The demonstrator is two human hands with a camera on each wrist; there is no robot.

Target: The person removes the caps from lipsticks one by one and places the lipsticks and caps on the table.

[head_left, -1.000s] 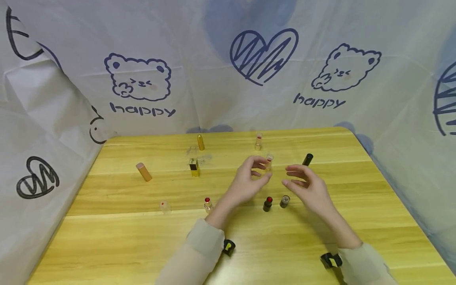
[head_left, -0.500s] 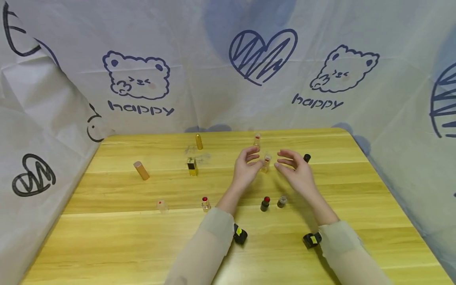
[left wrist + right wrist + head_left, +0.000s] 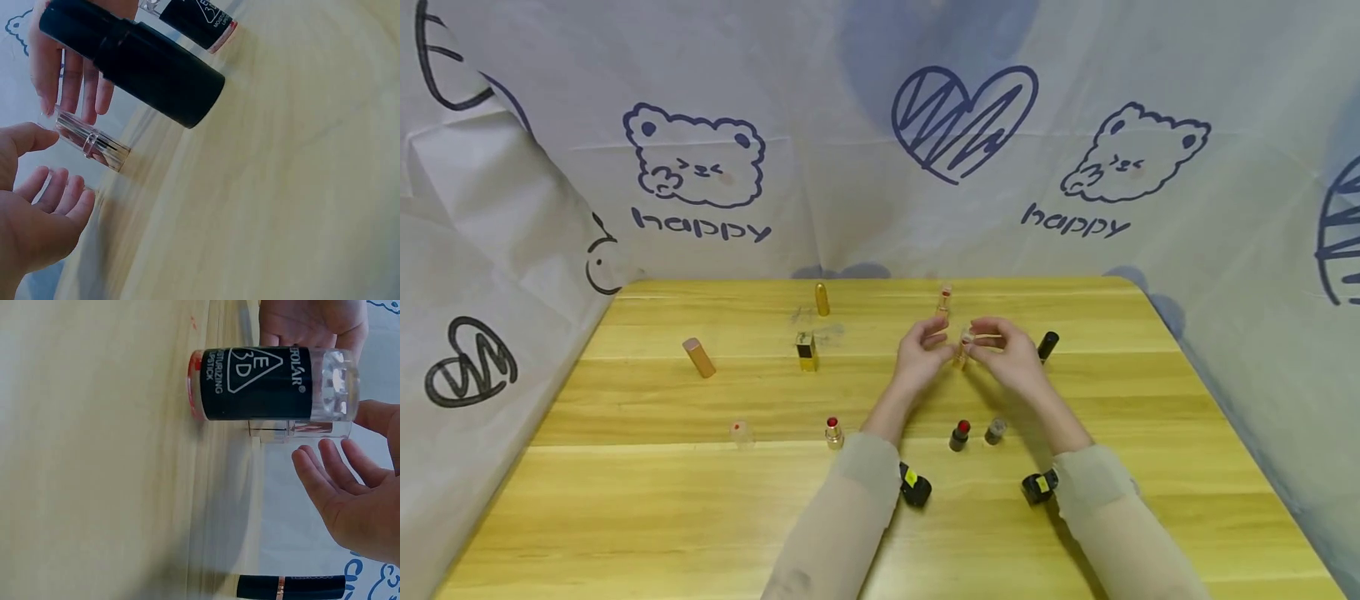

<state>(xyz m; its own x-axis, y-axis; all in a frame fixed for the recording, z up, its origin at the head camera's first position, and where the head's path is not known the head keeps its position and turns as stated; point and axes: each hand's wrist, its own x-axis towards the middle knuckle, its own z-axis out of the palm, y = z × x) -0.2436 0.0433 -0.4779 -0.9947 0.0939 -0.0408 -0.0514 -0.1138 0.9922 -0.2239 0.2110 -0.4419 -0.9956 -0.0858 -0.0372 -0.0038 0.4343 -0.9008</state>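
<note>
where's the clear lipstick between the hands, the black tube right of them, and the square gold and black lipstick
clear lipstick (image 3: 961, 348), head view, middle of its body.
black tube (image 3: 1048, 345), head view, middle of its shaft.
square gold and black lipstick (image 3: 807, 353), head view, its black lower half.

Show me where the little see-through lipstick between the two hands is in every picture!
Head view: the clear lipstick stands mid-table between both hands.
Left wrist view: it sits upper left, by the fingertips.
Right wrist view: it is partly hidden behind the black-labelled tube, centre right.
Shared landmark: the yellow wooden table.
</note>
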